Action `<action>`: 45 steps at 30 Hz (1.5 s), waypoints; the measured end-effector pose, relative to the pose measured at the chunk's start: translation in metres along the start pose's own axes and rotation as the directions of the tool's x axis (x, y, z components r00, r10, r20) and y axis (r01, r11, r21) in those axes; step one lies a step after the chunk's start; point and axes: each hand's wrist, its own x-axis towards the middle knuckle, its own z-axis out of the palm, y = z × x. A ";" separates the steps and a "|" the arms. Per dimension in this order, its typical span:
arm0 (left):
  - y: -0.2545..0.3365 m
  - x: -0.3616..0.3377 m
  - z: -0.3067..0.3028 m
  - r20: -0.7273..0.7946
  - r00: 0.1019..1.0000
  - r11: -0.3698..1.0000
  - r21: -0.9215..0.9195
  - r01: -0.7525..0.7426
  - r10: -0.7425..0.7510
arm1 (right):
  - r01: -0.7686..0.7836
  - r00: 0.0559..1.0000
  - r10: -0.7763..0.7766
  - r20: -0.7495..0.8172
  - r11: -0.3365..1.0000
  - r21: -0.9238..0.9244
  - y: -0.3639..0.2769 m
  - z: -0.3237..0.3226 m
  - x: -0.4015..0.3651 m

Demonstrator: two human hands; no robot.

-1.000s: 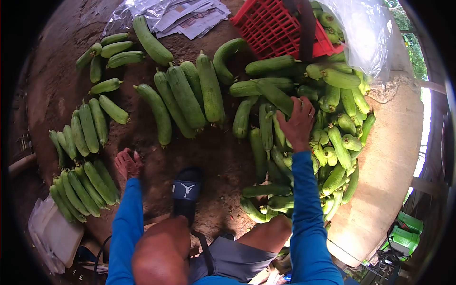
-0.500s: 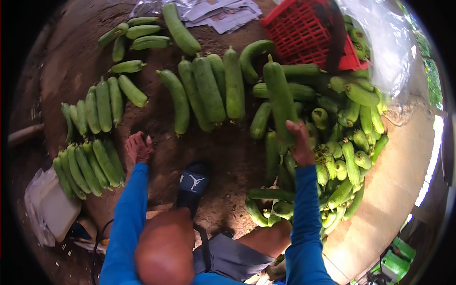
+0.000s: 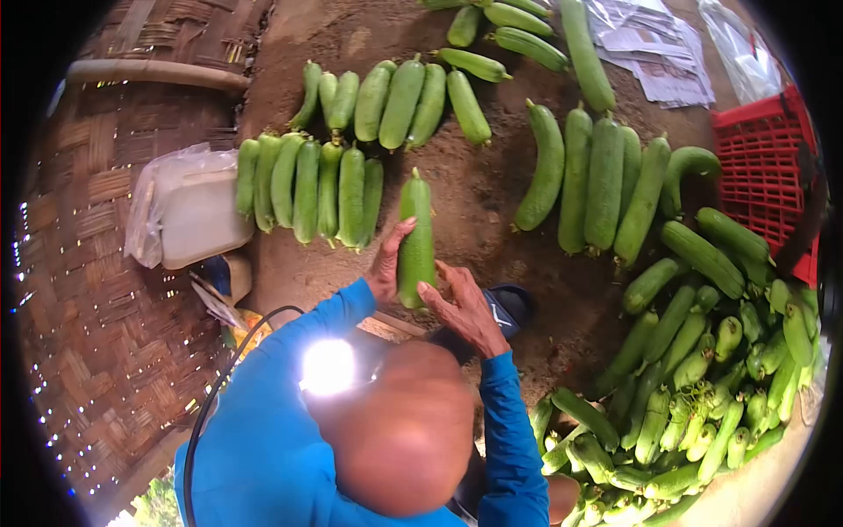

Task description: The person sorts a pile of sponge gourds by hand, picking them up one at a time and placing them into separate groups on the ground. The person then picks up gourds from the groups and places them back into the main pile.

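gourd (image 3: 416,241): smooth | basket (image 3: 762,167): plastic | ground (image 3: 479,189): rough, matt | sheets (image 3: 663,66): paper | sleeve (image 3: 514,430): cloth

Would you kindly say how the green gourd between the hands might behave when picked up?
The gourd is probably stiff: it looks straight between left hand and right hand. Its rounded sides suggest it may roll if pushed.

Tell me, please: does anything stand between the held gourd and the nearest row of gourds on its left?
Only the left hand, touching the gourd from that side; otherwise bare ground shows before the row.
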 end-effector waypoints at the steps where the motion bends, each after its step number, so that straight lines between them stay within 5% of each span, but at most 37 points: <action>1: 0.012 -0.004 -0.011 -0.118 0.993 0.988 0.158 0.000 0.019 | -0.113 0.990 0.112 0.081 0.994 0.003 0.000 0.004 -0.003; 4: 0.057 -0.011 -0.063 -0.232 0.905 0.788 0.596 -0.156 0.355 | -0.119 0.993 0.119 0.015 0.992 0.031 0.015 0.002 -0.016; 6: 0.089 -0.011 -0.092 -0.149 0.784 0.413 0.899 -0.147 0.603 | -0.161 0.987 0.162 -0.008 0.986 0.048 0.027 -0.011 -0.026; 7: 0.101 -0.008 -0.099 -0.147 0.781 0.410 0.899 -0.150 0.608 | -0.225 0.974 0.228 -0.011 0.967 0.118 0.036 -0.018 -0.031; 9: 0.119 0.001 -0.106 -0.086 0.718 -0.018 0.991 0.136 0.690 | -0.280 0.957 0.289 -0.023 0.942 0.185 0.053 -0.033 -0.033; 14: 0.118 0.002 -0.093 -0.200 0.732 -0.133 0.920 0.369 0.651 | -0.289 0.873 0.428 -0.235 0.841 0.459 0.059 -0.088 -0.048; 19: 0.098 0.004 -0.093 -0.004 0.661 -0.240 0.930 0.278 0.750 | -0.193 0.667 0.487 -0.564 0.844 0.500 0.050 -0.173 -0.080; 22: 0.094 -0.004 -0.054 0.110 0.651 -0.237 0.965 0.110 0.751 | -0.184 0.465 0.450 -0.762 0.891 0.415 0.046 -0.230 -0.093; 24: 0.086 -0.010 -0.017 0.261 0.681 -0.224 0.964 -0.145 0.684 | -0.221 0.362 0.393 -0.845 0.917 0.332 0.042 -0.264 -0.091; 25: 0.078 -0.005 -0.001 0.276 0.677 -0.224 0.961 -0.166 0.683 | -0.381 0.342 0.099 -0.935 0.923 -0.041 0.044 -0.281 -0.089; 26: 0.067 0.002 0.014 0.411 0.615 -0.208 0.903 -0.375 0.673 | -0.523 0.375 -0.201 -0.905 0.761 -0.385 0.045 -0.298 -0.084; 27: 0.056 0.007 0.028 0.528 0.529 -0.191 0.804 -0.563 0.664 | -0.526 0.365 -0.206 -0.908 0.759 -0.384 0.043 -0.314 -0.079; 29: 0.033 0.015 0.060 0.549 0.571 -0.033 0.738 -0.674 0.610 | -0.504 0.708 -0.380 -0.595 0.319 -0.803 0.035 -0.343 -0.070; 30: 0.022 0.018 0.074 0.570 0.595 -0.019 0.731 -0.682 0.567 | -0.511 0.703 -0.377 -0.604 0.323 -0.797 0.035 -0.356 -0.067; 32: 0.000 0.020 0.103 0.602 0.629 0.051 0.701 -0.711 0.491 | -0.482 0.849 -0.239 -0.471 0.017 -0.876 0.039 -0.378 -0.060; 35: -0.011 0.020 0.125 0.676 0.620 0.066 0.653 -0.755 0.398 | -0.499 0.866 -0.094 -0.492 -0.071 -0.864 0.054 -0.399 -0.055; 37: -0.011 0.028 0.127 0.735 0.593 0.038 0.617 -0.786 0.330 | -0.488 0.867 -0.167 -0.470 -0.089 -0.868 0.050 -0.402 -0.045; 39: -0.013 0.037 0.120 0.669 0.642 0.112 0.655 -0.748 0.374 | -0.463 0.885 0.006 -0.466 -0.105 -0.880 0.040 -0.408 -0.041; 40: -0.013 0.042 0.115 0.597 0.710 0.159 0.713 -0.683 0.373 | -0.410 0.912 -0.055 -0.406 -0.115 -0.905 0.036 -0.411 -0.043; 45: -0.019 0.072 0.084 0.473 0.777 0.243 0.765 -0.596 0.416 | -0.382 0.922 -0.085 -0.377 -0.051 -0.923 0.007 -0.412 -0.064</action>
